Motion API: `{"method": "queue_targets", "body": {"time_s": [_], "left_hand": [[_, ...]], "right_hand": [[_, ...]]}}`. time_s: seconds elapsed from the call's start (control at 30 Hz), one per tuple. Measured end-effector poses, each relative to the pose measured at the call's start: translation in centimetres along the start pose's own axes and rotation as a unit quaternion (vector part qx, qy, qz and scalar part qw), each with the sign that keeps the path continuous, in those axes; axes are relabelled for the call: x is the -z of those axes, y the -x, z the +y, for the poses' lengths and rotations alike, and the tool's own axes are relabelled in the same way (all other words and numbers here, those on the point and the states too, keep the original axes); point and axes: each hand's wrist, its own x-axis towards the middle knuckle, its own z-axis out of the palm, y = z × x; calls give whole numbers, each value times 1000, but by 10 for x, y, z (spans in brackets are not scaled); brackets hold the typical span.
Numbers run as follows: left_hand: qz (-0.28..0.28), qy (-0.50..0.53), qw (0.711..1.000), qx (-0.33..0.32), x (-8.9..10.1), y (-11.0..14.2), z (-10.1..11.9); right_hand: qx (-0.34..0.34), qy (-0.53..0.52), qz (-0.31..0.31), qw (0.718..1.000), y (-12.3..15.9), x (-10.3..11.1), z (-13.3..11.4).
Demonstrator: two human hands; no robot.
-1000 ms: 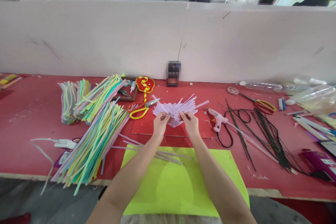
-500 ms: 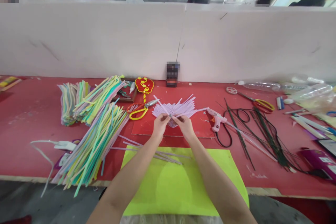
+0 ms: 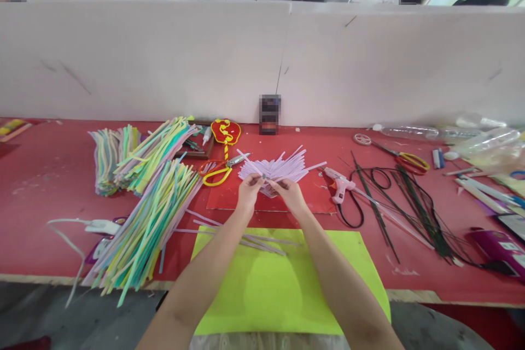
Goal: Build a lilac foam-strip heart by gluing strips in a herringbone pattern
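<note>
A fan of woven lavender pipe cleaners (image 3: 274, 168) lies on a red board (image 3: 229, 197) in the middle of the table. At its near edge, my left hand (image 3: 249, 188) pinches one lavender pipe cleaner whose free end sticks out to the upper left. Close beside it, my right hand (image 3: 289, 192) is closed on another pipe cleaner that runs out to the right. The fingertips of both hands almost meet where the strands cross. Several loose lavender pipe cleaners (image 3: 262, 245) lie under my forearms, partly on a yellow-green sheet (image 3: 266, 290).
Bundles of multicoloured pipe cleaners (image 3: 143, 229) lie left, beside yellow-handled scissors (image 3: 217, 175). To the right are a pink glue gun (image 3: 339, 185), dark green wires (image 3: 426, 219), more scissors (image 3: 410, 163) and plastic bottles (image 3: 410, 132). A white partition (image 3: 184, 60) stands behind.
The strand in my left hand has swung a little further out to the left. My right hand stays near the same spot, still holding its strand.
</note>
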Motion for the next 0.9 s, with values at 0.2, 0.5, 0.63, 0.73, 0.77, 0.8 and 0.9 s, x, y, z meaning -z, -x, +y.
{"method": "queue_targets", "body": {"time_s": [0.2, 0.5, 0.63, 0.73, 0.77, 0.8, 0.9], "left_hand": [[-10, 39, 999, 18, 0, 0, 1], [-50, 109, 991, 56, -5, 8, 3], [-34, 124, 990, 59, -3, 4, 6], [-19, 130, 990, 58, 1, -1, 9], [-15, 132, 990, 57, 3, -2, 10], [-11, 133, 990, 55, 4, -4, 11], [-1, 137, 990, 47, 8, -8, 13]], "right_hand": [[3, -11, -1, 1000, 5, -9, 0], [-26, -52, -83, 995, 13, 2, -14], [-33, -53, -114, 991, 13, 5, -17], [-33, -43, -128, 990, 11, 9, -16], [-32, -39, -131, 990, 10, 10, -16], [-31, -35, -133, 990, 10, 11, -16], [-28, -24, -137, 990, 8, 15, -17]]}}
